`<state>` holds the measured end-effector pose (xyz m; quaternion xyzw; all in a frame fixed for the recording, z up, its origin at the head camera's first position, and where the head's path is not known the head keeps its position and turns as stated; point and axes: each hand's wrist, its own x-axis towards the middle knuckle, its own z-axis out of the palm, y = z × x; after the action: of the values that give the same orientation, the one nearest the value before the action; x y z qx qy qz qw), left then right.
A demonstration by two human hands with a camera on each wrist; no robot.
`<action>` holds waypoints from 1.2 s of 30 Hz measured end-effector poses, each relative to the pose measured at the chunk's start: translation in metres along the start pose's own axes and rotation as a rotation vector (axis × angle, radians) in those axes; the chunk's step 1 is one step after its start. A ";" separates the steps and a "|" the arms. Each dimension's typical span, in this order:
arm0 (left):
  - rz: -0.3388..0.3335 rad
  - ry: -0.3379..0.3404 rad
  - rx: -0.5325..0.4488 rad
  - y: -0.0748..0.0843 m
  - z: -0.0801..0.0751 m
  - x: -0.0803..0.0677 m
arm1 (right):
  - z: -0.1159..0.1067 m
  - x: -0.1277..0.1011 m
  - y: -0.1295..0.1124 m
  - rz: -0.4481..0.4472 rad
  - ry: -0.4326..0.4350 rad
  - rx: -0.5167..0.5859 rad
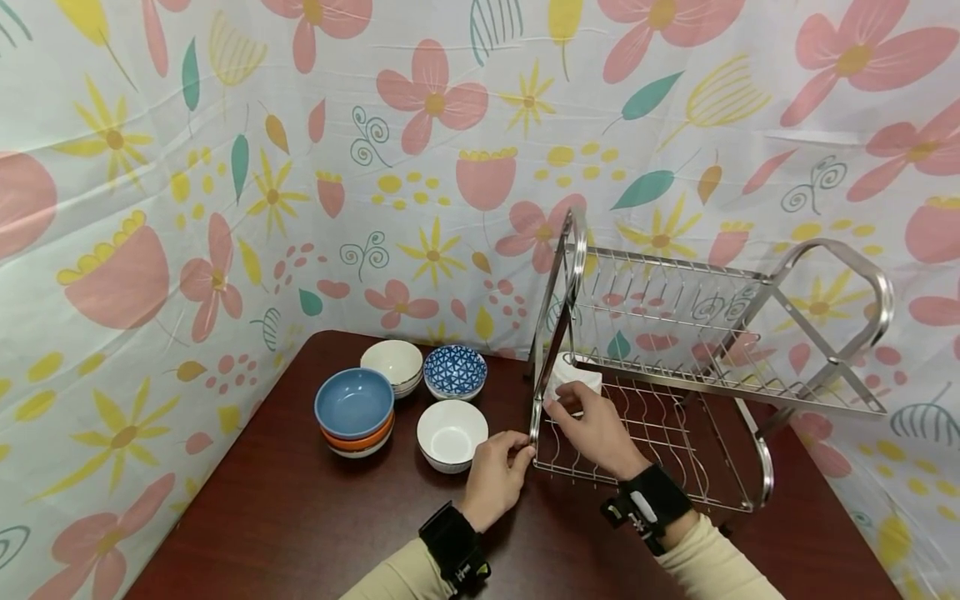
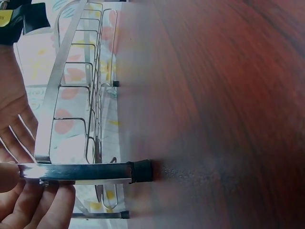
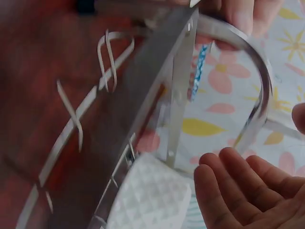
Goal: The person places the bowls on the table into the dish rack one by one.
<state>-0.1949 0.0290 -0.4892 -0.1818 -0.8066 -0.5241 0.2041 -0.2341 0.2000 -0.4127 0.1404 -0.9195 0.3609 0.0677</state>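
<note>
A two-tier metal dish rack [image 1: 887, 304] stands on the right of the table. My left hand [image 1: 495, 475] grips its front left upright low down; in the left wrist view, thumb and fingers [image 2: 59, 205] close around the flat metal tube above a black foot. Inside the lower tier, at the left end, sits a white dish [image 1: 581, 381] with a raised diamond pattern, best seen in the right wrist view. Beside it is my right hand [image 1: 600, 429], fingers loosely bent; in its wrist view a gap separates the fingertips [image 3: 207, 176] from the dish, and the palm holds nothing.
Left of the rack stand a white bowl [image 1: 452, 433], a blue-patterned bowl [image 1: 455, 371], stacked white bowls [image 1: 392, 362] and a stack topped by a blue bowl [image 1: 354, 404] over an orange one [image 1: 358, 439]. Flowered cloth [image 1: 427, 208] hangs behind the dark wooden table [image 1: 300, 525].
</note>
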 end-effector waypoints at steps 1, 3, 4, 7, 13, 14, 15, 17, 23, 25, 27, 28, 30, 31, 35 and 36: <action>-0.002 -0.001 0.000 0.000 0.000 0.000 | 0.002 -0.002 -0.001 0.005 0.004 0.015; -0.006 -0.007 0.000 0.000 0.000 0.000 | 0.005 -0.005 -0.002 0.013 0.010 0.046; -0.008 -0.010 0.000 0.000 -0.001 0.000 | 0.007 -0.006 -0.002 0.018 0.013 0.060; -0.005 -0.009 0.005 -0.001 -0.001 -0.001 | 0.012 -0.010 -0.002 0.023 0.023 0.096; 0.004 0.002 0.015 -0.002 -0.001 -0.001 | 0.022 -0.015 -0.002 0.023 0.063 0.121; 0.004 0.001 0.017 -0.001 -0.001 -0.001 | 0.023 -0.016 -0.002 0.024 0.072 0.124; 0.004 0.000 0.022 -0.001 -0.001 -0.001 | 0.025 -0.016 -0.002 0.025 0.081 0.127; 0.003 -0.005 0.026 0.000 -0.001 -0.001 | 0.027 -0.017 -0.002 0.026 0.094 0.145; 0.023 -0.001 0.048 -0.001 -0.002 -0.002 | 0.035 -0.020 0.000 0.040 0.097 0.214; 0.028 -0.004 0.044 -0.002 -0.002 -0.002 | 0.038 -0.020 0.001 0.044 0.102 0.222; 0.030 -0.014 0.029 -0.002 -0.003 -0.003 | 0.040 -0.021 0.002 0.046 0.110 0.227; 0.029 -0.021 0.020 -0.002 -0.003 -0.003 | 0.041 -0.021 0.002 0.048 0.113 0.230; 0.025 -0.036 0.004 -0.002 -0.004 -0.003 | 0.042 -0.022 0.003 0.051 0.119 0.237; 0.021 -0.042 -0.001 -0.001 -0.004 -0.004 | 0.043 -0.023 0.003 0.051 0.122 0.244; -0.009 -0.061 -0.014 0.000 -0.006 -0.006 | 0.047 -0.023 0.003 0.055 0.127 0.279; -0.015 -0.063 -0.016 0.000 -0.007 -0.006 | 0.048 -0.024 0.003 0.057 0.129 0.288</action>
<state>-0.1886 0.0227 -0.4896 -0.1936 -0.8099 -0.5260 0.1731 -0.2137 0.1746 -0.4547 0.0993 -0.8557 0.4989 0.0955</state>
